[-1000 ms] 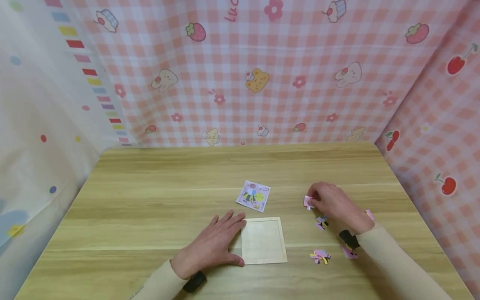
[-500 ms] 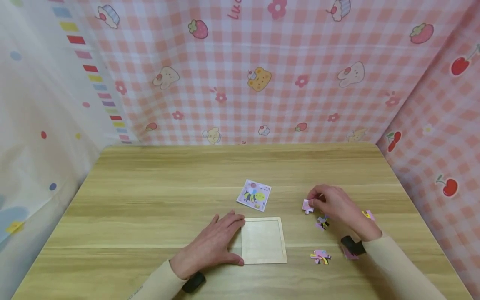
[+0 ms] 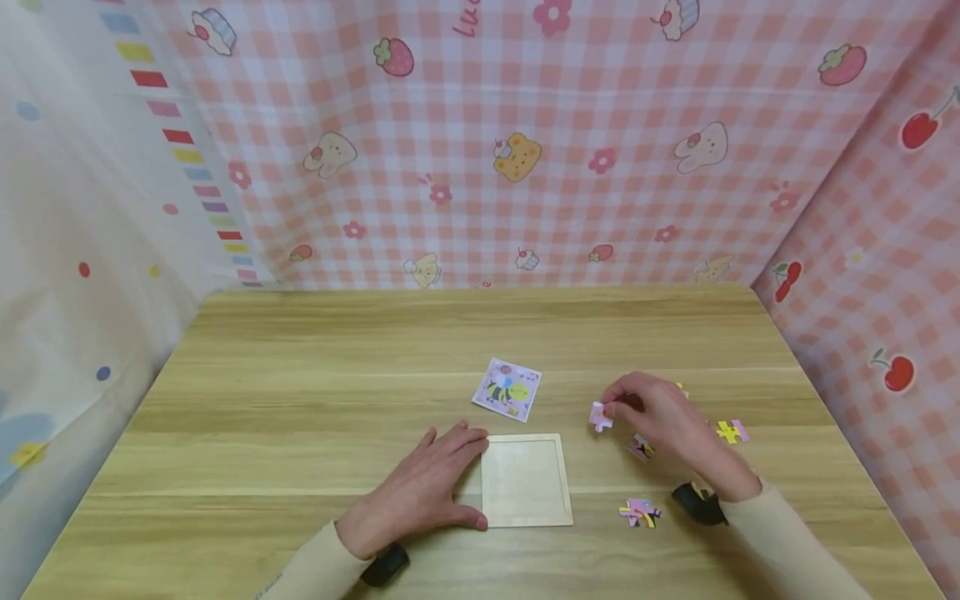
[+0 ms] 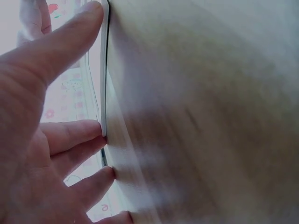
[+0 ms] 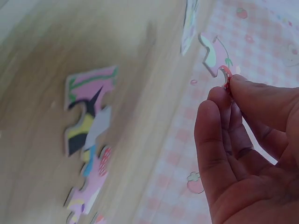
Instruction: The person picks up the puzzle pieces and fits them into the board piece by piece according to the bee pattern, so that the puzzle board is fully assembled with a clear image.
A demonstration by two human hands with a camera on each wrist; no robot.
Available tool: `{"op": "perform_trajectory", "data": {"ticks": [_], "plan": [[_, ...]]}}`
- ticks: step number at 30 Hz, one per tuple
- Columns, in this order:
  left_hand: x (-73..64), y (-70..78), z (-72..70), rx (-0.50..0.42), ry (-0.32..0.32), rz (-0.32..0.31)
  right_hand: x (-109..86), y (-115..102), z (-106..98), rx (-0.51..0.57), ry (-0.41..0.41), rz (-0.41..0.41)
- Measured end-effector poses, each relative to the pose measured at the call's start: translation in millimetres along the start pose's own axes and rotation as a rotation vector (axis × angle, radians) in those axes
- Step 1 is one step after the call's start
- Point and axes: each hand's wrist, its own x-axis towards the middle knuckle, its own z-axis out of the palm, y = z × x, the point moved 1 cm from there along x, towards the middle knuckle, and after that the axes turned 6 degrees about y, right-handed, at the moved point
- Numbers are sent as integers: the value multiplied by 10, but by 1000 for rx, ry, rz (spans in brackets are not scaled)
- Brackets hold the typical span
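In the head view my right hand (image 3: 652, 417) pinches a pink jigsaw puzzle piece (image 3: 599, 416) between thumb and fingertips, raised over the table right of the wooden puzzle tray (image 3: 525, 482). The right wrist view shows this piece (image 5: 216, 53) with a pale green patch and a red dotted part at the fingertips. My left hand (image 3: 423, 492) lies with spread fingers at the tray's left side, thumb at the near corner and index finger at the far corner. From the left wrist, the tray's thin edge (image 4: 105, 70) shows against the thumb and fingers. The tray's recess holds nothing.
A square bee picture card (image 3: 507, 390) lies behind the tray. Loose pieces lie to the right: a pink-and-black one (image 3: 641, 447), a yellow one (image 3: 731, 431) and a striped one (image 3: 641, 512). Others are partly hidden by the right arm. Patterned cloth (image 3: 480, 167) hangs behind the table.
My right hand has drawn the puzzle piece slightly left and toward me. Pieces behind that arm show more now. The left hand and tray have stayed in place.
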Motion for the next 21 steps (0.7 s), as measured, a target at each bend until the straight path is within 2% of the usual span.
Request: {"op": "perform_trajectory", "data": {"ticks": [6,12,21], "plan": [[-6,-2,8,5,0,-4,-17,-111,30,-5,53,-44],[-15,2,14,13,8,0,-33,-226,55,47,52,-46],[-20,2,13,23,16,16,-16,-351,136,48,64,-103]]}}
